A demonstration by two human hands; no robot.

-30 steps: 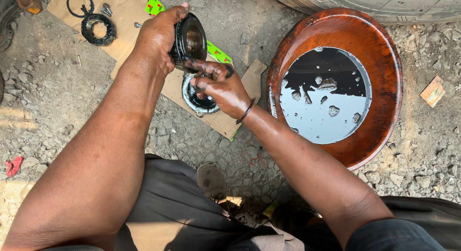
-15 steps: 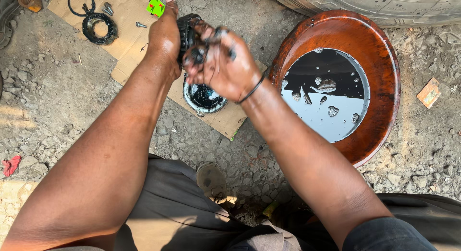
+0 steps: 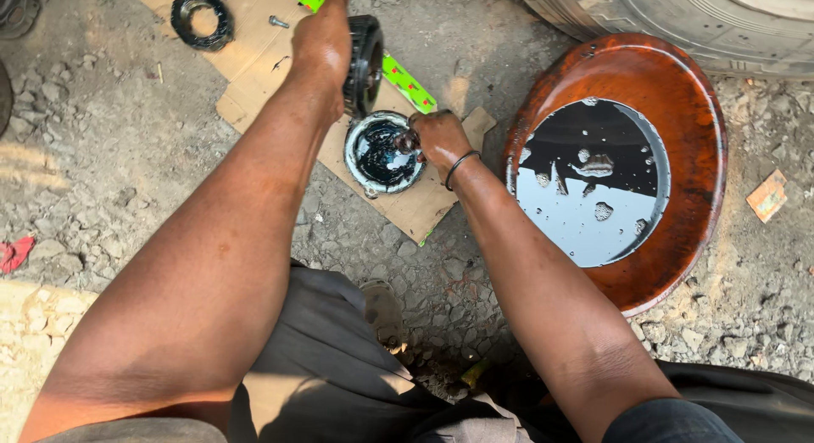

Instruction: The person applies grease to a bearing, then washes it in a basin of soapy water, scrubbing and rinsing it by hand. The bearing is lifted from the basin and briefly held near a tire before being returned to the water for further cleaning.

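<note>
Your left hand (image 3: pixel 322 40) grips a dark round bearing (image 3: pixel 365 63) on edge above the cardboard (image 3: pixel 254 66). Your right hand (image 3: pixel 437 138) dips its fingers, bunched, into the open grease tin (image 3: pixel 381 153) just below it; whether they pinch anything is hard to tell. A rusty basin (image 3: pixel 678 95) of dark liquid sits near your right forearm

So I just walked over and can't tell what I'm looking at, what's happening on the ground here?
A person sits on gravel. Their left hand holds up a dark round bearing, while the right hand dips its fingers into a small open tin of dark grease standing on a sheet of cardboard. Beside them sits a reddish basin of dark liquid, with a tyre behind it.
</note>
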